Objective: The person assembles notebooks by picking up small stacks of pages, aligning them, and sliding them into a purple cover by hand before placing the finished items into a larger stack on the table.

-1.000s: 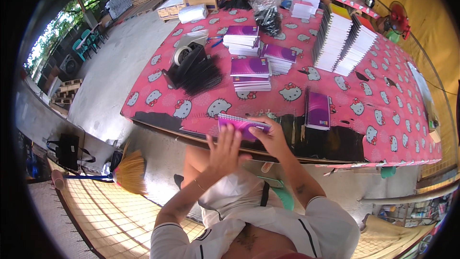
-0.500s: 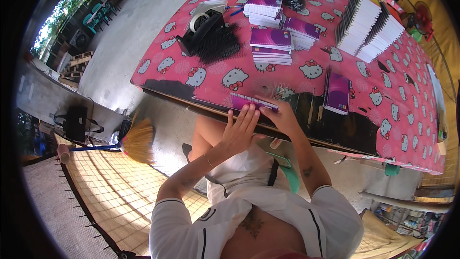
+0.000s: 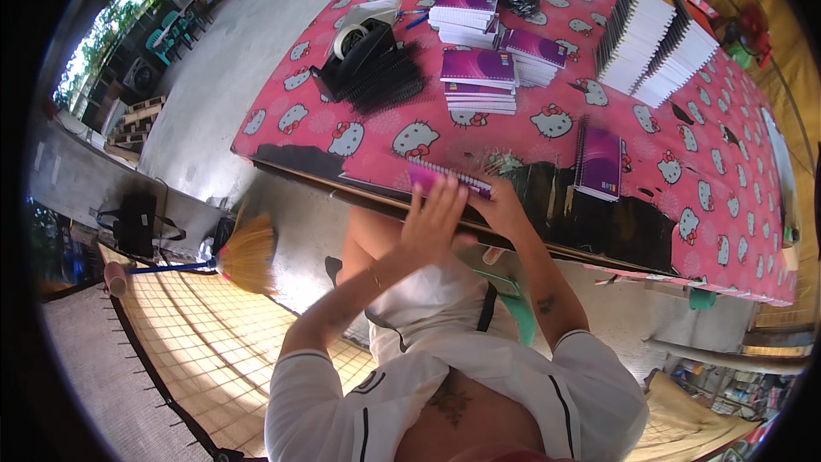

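A purple spiral-bound notebook (image 3: 446,180) is held at the near edge of the pink patterned table (image 3: 727,205), pressed flat under the open left hand (image 3: 434,221) and pinched at its right end by the right hand (image 3: 499,208). It is judged light and slightly flexible, best gripped at both short ends. Its long axis runs left to right, the wire binding facing away from the person.

A tape dispenser (image 3: 357,38) sits beside black binding combs (image 3: 389,81) on the pink tablecloth (image 3: 684,205); a broom (image 3: 231,258) lies on the floor.
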The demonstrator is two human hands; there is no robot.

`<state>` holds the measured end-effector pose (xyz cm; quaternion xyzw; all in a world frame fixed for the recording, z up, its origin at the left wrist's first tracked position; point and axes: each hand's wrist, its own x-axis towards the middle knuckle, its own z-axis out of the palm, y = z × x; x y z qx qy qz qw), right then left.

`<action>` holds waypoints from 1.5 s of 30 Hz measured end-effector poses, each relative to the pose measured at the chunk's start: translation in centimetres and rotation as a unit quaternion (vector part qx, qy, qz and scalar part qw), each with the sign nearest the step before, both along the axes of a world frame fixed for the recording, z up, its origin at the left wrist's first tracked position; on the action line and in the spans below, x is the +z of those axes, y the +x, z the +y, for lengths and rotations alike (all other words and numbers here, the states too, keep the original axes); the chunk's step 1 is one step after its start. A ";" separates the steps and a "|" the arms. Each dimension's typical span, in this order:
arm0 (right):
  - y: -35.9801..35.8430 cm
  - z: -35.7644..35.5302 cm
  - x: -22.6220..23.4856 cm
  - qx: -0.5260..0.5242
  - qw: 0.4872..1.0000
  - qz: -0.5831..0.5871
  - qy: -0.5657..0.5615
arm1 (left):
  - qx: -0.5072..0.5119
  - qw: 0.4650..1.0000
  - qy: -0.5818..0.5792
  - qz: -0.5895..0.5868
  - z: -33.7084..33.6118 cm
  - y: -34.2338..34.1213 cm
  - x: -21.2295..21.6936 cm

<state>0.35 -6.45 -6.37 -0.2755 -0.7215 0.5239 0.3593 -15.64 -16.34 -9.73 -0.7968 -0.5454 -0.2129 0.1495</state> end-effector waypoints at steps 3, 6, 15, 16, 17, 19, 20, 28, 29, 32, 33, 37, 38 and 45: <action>0.2 0.4 -0.2 0.006 0.999 0.008 0.046 | 0.043 0.999 0.013 -0.023 2.7 0.8 4.5; 0.2 -0.2 -0.3 0.005 0.999 -0.046 -0.004 | 0.043 0.999 0.006 -0.012 3.0 0.4 5.2; 0.2 -0.1 0.4 -0.008 0.997 -0.075 0.032 | -0.059 0.986 0.002 -0.155 3.0 -0.7 8.7; 0.2 0.0 0.4 -0.012 0.996 -0.079 0.039 | -0.084 0.981 -0.007 -0.173 3.0 -0.7 8.9; 0.1 0.2 0.4 -0.011 0.998 -0.051 0.048 | -0.064 0.981 0.006 -0.181 3.1 -0.5 9.1; 0.0 0.3 0.2 -0.012 0.998 0.004 0.059 | -0.029 0.979 0.027 -0.198 3.1 0.6 10.9; 0.1 0.3 0.2 -0.013 0.998 -0.029 0.048 | -0.033 0.984 0.010 -0.177 3.4 0.2 10.5; 3.4 0.7 3.7 0.002 0.996 0.006 0.094 | -0.049 0.980 0.005 -0.194 3.5 -0.3 8.8; 4.1 1.3 3.7 0.024 0.999 0.034 0.027 | -0.046 0.980 0.004 -0.195 3.5 -0.3 8.9; 5.3 3.0 4.8 0.054 0.994 -0.063 0.069 | -0.049 0.979 0.002 -0.199 3.3 0.1 9.0; 5.2 3.1 5.4 0.051 0.990 -0.082 0.103 | -0.054 0.979 0.009 -0.197 3.4 0.1 9.2; 4.9 3.4 7.1 0.091 0.977 -0.092 0.167 | -0.052 0.979 0.025 -0.197 3.2 0.2 9.5; 4.6 3.3 7.3 0.084 0.975 -0.092 0.184 | -0.042 0.982 0.016 -0.184 3.1 0.3 9.7; 3.8 0.9 7.4 -0.195 0.946 -0.051 0.255 | 0.009 0.973 -0.074 -0.217 2.5 2.3 12.2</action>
